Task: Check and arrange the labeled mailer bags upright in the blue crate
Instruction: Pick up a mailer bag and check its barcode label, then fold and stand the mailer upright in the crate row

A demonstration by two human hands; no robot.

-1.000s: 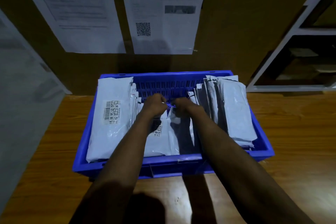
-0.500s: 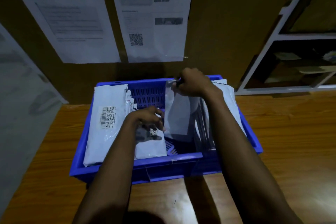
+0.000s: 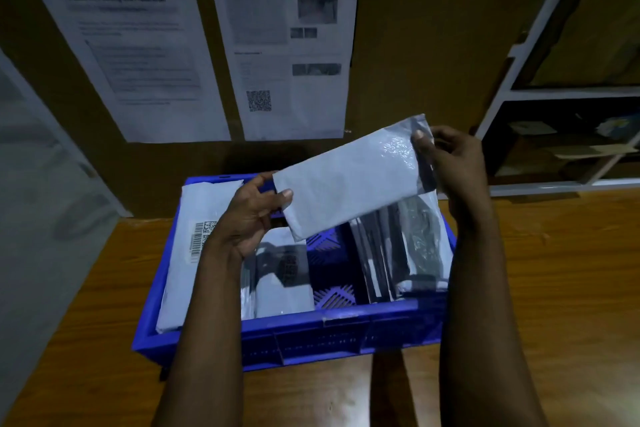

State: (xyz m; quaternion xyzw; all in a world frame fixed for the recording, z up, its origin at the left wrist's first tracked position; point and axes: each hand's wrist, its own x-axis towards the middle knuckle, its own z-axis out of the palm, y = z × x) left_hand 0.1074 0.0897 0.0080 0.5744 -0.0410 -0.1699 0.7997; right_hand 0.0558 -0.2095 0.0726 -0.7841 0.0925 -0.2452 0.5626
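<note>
One mailer bag [image 3: 346, 180] between both hands [image 3: 249, 218] [image 3: 453, 163]

No wording is legible; a barcode label [image 3: 200, 241] marks one mailer bag [image 3: 180, 274], a QR code [image 3: 258, 100] one wall sheet [image 3: 311, 107].

Hands: 2, left hand [image 3: 252, 215] and right hand [image 3: 453, 163].
Held mailer bag [image 3: 346, 180]: 1.
Blue crate [image 3: 332, 319]: 1.
Bags in crate: 1 barcoded bag [image 3: 194, 218] at 9 o'clock; 1 centre bag [image 3: 280, 284]; right bundle [image 3: 408, 246] at 3 o'clock, count not determinable.
Printed sheets: 2, left sheet [image 3: 131, 55] and right sheet [image 3: 284, 45], at 12 o'clock.
Shelf unit [image 3: 571, 92]: 1, at 2 o'clock.
Counter [image 3: 554, 270]: 1.
</note>
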